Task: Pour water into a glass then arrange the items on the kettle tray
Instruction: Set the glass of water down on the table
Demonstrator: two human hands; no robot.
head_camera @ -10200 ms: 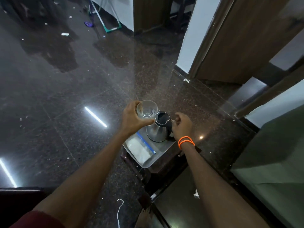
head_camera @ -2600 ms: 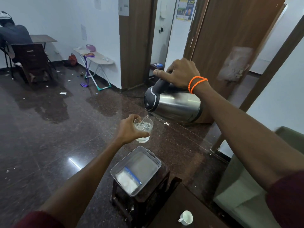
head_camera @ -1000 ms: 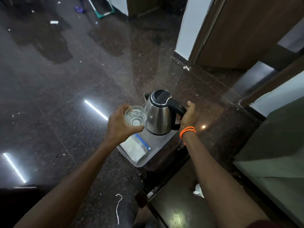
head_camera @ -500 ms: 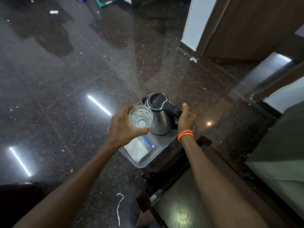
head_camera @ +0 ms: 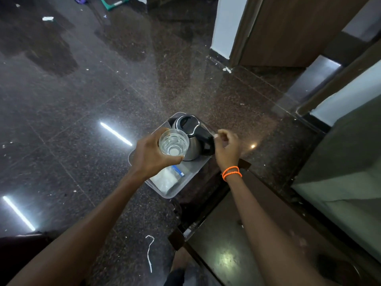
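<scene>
Since half a second ago the kettle [head_camera: 188,139] stands on the tray [head_camera: 175,194], right hand [head_camera: 226,148] loosely curled beside its handle holding nothing, left hand [head_camera: 152,154] gripping the filled glass [head_camera: 173,145]; glass placement presumably remains.

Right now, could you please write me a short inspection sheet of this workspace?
Surface: grey tray on a dark wooden stool, glossy dark stone floor.
Job's things: steel kettle upright at the tray's far end; glass with water, held above the tray.
Clutter: clear zip bag at the tray's near end; white scraps on the floor.
Hands: left hand grips the glass; right hand, fingers loosely curled, beside the kettle's handle, contact unclear.
Cables: white string on the floor.
Surroundings: wooden door, dark low table, green cushion.
</scene>
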